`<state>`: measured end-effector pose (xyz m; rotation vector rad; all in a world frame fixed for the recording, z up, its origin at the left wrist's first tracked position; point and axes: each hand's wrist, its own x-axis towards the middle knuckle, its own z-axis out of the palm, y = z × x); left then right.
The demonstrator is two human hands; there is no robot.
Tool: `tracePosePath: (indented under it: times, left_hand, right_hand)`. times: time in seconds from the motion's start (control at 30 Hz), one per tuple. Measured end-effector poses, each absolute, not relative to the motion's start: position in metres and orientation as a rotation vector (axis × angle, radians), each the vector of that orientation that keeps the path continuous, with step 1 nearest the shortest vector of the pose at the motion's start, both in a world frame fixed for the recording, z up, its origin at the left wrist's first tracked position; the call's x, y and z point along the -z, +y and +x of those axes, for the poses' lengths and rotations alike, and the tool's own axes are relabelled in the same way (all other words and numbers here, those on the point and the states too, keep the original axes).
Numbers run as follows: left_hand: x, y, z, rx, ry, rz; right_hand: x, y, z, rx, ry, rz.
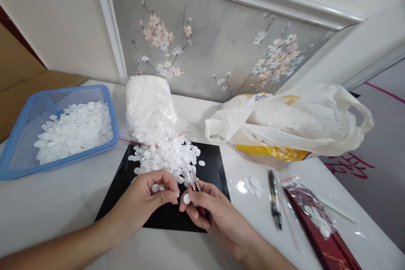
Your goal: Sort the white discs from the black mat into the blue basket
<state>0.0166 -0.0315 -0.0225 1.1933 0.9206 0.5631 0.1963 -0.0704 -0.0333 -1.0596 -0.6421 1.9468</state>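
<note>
My left hand (155, 196) is closed, with thumb and forefinger pinched at a small white disc and a few more discs (157, 187) cupped in the curled fingers. Facing it, my right hand (210, 211) grips small scissors (193, 185) with red handles, their blades pointing up and away from me. That hand's thumb also presses a single white disc (186, 198) against its fingers. Both hands are over a black mat (171, 218). Just beyond them, a loose heap of white discs (169, 154) spreads out from the mouth of a clear plastic bag (150, 101).
At left stands a blue basket (114, 124) of white discs, beside cardboard (22, 63). A white-and-yellow shopping bag (294, 122) lies back right. Nearer are a small disc pile (253, 186), a pen (274, 200) and a dark red packet (337, 247) with a clear bag.
</note>
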Motion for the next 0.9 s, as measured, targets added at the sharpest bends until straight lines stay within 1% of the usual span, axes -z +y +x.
tracePosePath:
  times: [0.1, 0.2, 0.33, 0.57, 0.7, 0.9]
  left_hand:
    - [0.025, -0.029, 0.015, -0.495, 0.852, 0.964]
    - [0.025, -0.028, 0.015, -0.484, 0.809, 0.855]
    - [0.023, -0.027, 0.014, -0.475, 0.872, 0.856]
    - [0.025, -0.031, 0.016, -0.469, 1.047, 0.9]
    - [0.025, -0.032, 0.017, -0.43, 1.027, 0.892]
    - [0.019, -0.034, 0.015, -0.338, 0.926, 0.709]
  right_hand:
    - [0.03, -0.068, 0.198, -1.891, -0.684, -1.108]
    - [0.03, -0.064, 0.203, -1.772, -0.73, -1.169]
    - [0.034, -0.061, 0.209, -1.645, -0.851, -1.262]
    - [0.038, -0.062, 0.207, -1.622, -1.034, -1.318]
    - [0.038, -0.065, 0.205, -1.444, -1.219, -1.396]
    - [0.04, -0.071, 0.193, -1.238, -1.354, -1.477]
